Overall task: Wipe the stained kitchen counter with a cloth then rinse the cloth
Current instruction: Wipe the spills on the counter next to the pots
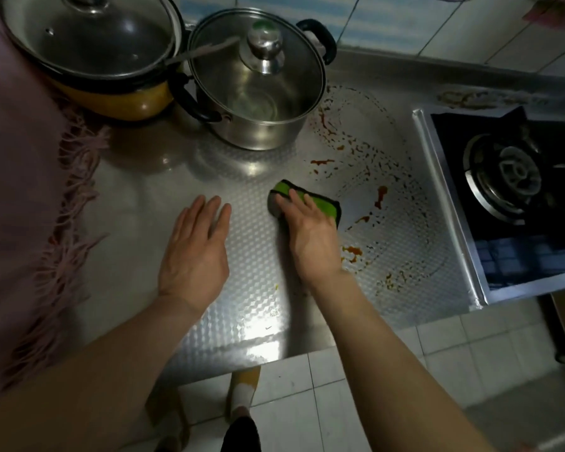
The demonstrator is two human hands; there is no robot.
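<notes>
The steel counter (137, 203) has a shiny embossed surface. Reddish-orange sauce stains (353, 251) lie in an arc on its right half, between the steel pot and the stove. A green cloth (320, 202) with a dark edge lies flat on the counter just left of the stains. My right hand (310, 233) presses down on it, fingers spread over its near side. Flat on the bare counter to the left rests my left hand (196, 252), fingers apart, holding nothing.
A steel pot with a glass lid (258, 83) stands at the back, and a yellow pot with a lid (92, 50) to its left. A gas stove (509, 184) fills the right. Pink fringed fabric (30, 190) hangs along the left. The counter's front edge is near my body.
</notes>
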